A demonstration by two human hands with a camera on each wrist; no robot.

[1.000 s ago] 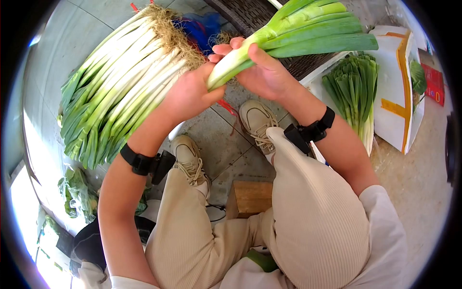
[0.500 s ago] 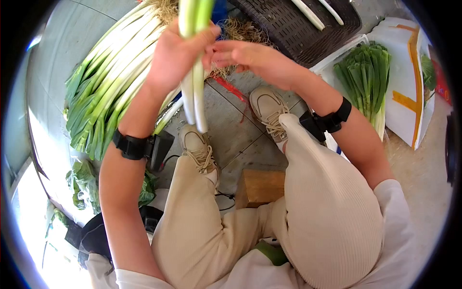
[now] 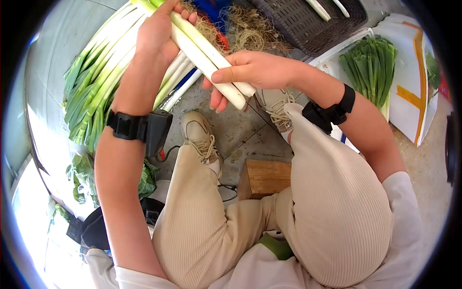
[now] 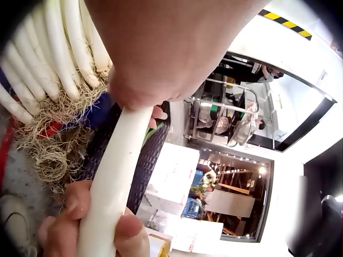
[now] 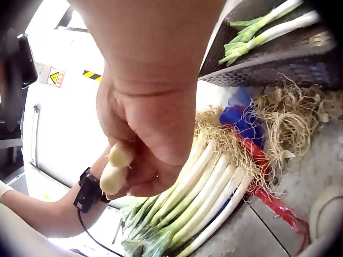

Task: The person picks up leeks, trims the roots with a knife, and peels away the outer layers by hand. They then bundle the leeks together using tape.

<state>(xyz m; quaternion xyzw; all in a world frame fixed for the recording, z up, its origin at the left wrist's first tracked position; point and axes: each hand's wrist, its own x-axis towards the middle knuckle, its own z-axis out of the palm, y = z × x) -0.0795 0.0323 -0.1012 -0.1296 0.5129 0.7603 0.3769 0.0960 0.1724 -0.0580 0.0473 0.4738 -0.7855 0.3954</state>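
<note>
Floor [image 3: 237, 134] shows below the hands, btwn L shoe [image 3: 196, 129] and R shoe [image 3: 275, 108]; wood block [image 3: 267, 177] sits nr the knees. Dark basket [image 3: 288, 24] is up past R wrist, its near edge facing the loose roots [image 3: 255, 29]; white box [image 3: 337, 48] rim runs just R of it. L side's tight: leek heap [image 3: 96, 82] is right behind/beside L arm. Grip: both hands hold the same 2 leeks [image 3: 204, 60], off the floor, slanted in front of the body. L hand [image 3: 156, 36] is wrapped round the upper part; R hand [image 3: 252, 70] is narrow, thumb over stalks nr pale ends, fingers under.
</note>
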